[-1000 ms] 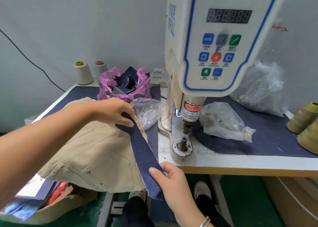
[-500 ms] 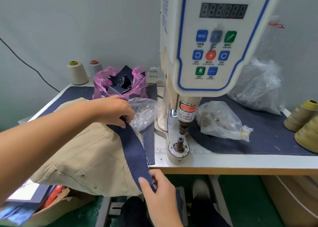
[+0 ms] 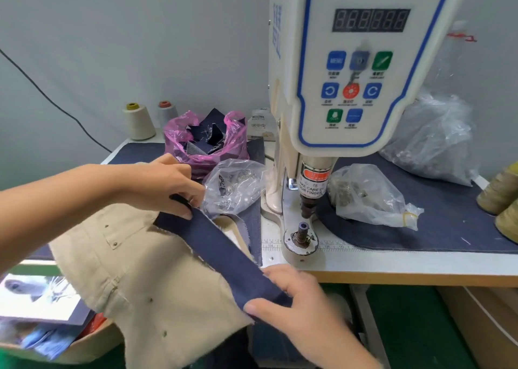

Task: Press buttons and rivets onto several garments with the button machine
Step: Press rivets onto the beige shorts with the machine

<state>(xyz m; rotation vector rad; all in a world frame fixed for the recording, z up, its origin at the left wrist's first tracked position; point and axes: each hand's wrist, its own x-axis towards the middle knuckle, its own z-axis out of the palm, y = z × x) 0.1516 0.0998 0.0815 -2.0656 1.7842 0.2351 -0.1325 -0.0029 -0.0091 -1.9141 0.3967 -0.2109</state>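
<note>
At the far left a beige garment [image 3: 157, 287] lies heaped over the table's front corner, its seams and small rivets showing; it looks like heavy twill, soft enough to slump under its own weight. Across it runs a dark denim strip [image 3: 224, 254], stretched on a diagonal between the two hands. The left hand [image 3: 165, 183] pinches the strip's upper end, fingers curled down over it against the beige cloth. The right hand [image 3: 291, 296] grips the lower end just off the table edge, thumb on top and fingers wrapped beneath. The strip is likely light and limp, with frayed edges, so it would sag or twist if held at one end only; a hold at both ends, kept taut, seems the sound way to steer it flat. Behind the left hand sit a pink plastic bag [image 3: 204, 144] of denim scraps and a clear bag of metal parts [image 3: 232, 183]. To the right stands the button machine [image 3: 358, 69], its lower die [image 3: 302, 233] bare, with the strip near but not yet upon it.
</note>
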